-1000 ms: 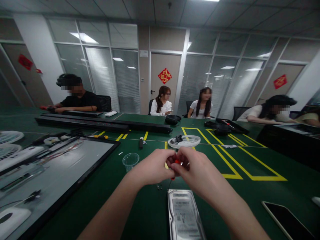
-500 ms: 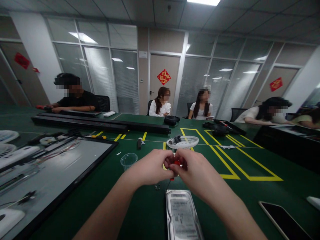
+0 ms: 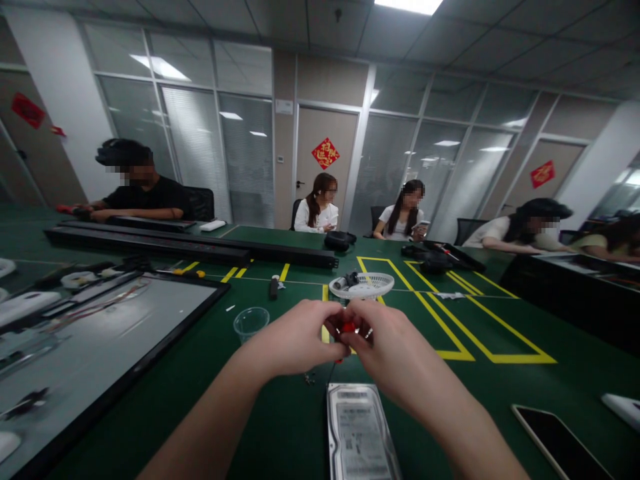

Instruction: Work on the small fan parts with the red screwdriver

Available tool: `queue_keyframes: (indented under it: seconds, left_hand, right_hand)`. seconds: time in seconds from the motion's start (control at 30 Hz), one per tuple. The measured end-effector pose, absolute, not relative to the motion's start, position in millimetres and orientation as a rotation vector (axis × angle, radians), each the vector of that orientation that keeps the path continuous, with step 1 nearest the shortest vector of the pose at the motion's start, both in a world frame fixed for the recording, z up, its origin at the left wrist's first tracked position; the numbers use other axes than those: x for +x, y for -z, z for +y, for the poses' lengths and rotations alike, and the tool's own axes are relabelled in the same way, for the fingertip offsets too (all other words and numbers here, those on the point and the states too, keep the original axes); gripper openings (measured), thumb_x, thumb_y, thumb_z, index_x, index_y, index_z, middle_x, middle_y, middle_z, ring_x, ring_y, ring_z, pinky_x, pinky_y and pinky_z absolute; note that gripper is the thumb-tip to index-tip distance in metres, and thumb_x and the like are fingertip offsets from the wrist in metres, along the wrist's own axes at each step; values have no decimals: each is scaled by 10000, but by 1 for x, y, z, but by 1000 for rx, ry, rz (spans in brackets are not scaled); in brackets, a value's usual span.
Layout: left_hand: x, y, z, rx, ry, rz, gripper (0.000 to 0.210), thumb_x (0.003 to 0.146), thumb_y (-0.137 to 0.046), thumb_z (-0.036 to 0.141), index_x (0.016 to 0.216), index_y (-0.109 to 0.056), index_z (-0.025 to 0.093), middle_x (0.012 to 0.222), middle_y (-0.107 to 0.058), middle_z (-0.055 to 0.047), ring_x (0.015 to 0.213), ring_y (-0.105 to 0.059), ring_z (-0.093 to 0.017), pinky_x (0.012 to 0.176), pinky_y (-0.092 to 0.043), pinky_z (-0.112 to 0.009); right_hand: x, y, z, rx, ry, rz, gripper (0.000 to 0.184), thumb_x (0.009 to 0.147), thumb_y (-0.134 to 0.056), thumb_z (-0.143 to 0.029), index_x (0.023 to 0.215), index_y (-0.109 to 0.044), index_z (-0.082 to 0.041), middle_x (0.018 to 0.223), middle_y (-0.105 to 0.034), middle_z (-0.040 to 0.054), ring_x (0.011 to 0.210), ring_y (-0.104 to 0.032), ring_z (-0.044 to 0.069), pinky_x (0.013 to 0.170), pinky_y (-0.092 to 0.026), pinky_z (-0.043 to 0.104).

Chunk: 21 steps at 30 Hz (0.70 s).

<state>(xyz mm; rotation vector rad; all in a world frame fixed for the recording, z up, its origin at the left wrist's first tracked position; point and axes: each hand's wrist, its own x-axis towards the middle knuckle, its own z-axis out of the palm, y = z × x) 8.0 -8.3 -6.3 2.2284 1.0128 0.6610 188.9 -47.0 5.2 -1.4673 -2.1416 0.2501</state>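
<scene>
From the head view, we see our left hand (image 3: 300,337) and right hand (image 3: 385,333) drawn together beyond the hard drive (image 3: 357,427) on the table (image 3: 280,427), fingertips pinching a mostly hidden red piece (image 3: 349,327). Small metal bits (image 3: 309,379) lie left of the drive's far end. We judge the step to be close fingertip work; the next move calls for a steady pinch.

The small held object (image 3: 349,327) was bright red; the hard drive (image 3: 363,440) was silver, its pale label (image 3: 353,421) printed in darker type; yellow tape (image 3: 524,359) striped the green table (image 3: 285,433); gold characters (image 3: 325,155) patterned the central red diamond sign (image 3: 334,153).
</scene>
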Motion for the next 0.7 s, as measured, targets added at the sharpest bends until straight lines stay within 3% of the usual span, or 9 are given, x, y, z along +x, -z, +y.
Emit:
queue_keyframes:
  seconds: [0.1, 0.3, 0.4, 0.53, 0.7]
  left_hand:
    - [10, 7, -8, 2182, -649, 996, 233, 804, -652, 215, 1028, -713, 200, 999, -759, -7, 815, -654, -162, 695, -462, -278]
    - [11, 11, -8, 2136, -669, 1024, 235, 726, -692, 164, 960, -710, 185, 961, -757, -16, 867, -691, -190, 723, -487, -288]
    - [12, 8, -10, 2173, -680, 1040, 277, 730, -730, 206, 1007, -717, 199, 1023, -766, -5, 889, -690, -185, 725, -475, -286]
    - [12, 5, -11, 2141, -663, 988, 214, 801, -650, 191, 1007, -707, 190, 987, -780, -7, 884, -707, -170, 743, -482, -277]
    - [11, 10, -9, 2158, -671, 990, 202, 759, -670, 171, 957, -710, 190, 975, -772, -15, 890, -700, -189, 742, -489, -285]
  right_hand:
    - [189, -5, -47, -1486, -264, -2122, 167, 866, -624, -66, 929, -654, -218, 952, -698, 32, 856, -611, 199, 717, -374, 310]
    - [188, -3, -45, -1470, -228, -2099, 50, 879, -705, -213, 879, -655, -220, 967, -704, 37, 843, -596, 201, 691, -351, 310]
    - [189, -3, -45, -1453, -243, -2120, 100, 875, -648, -123, 884, -668, -220, 964, -703, 36, 844, -594, 195, 702, -352, 311]
    - [191, -3, -46, -1483, -258, -2110, 179, 848, -613, -51, 926, -647, -208, 962, -702, 43, 855, -603, 197, 721, -368, 310]
    - [189, -3, -45, -1468, -257, -2083, 65, 871, -693, -179, 899, -648, -217, 975, -709, 39, 863, -608, 203, 706, -370, 310]
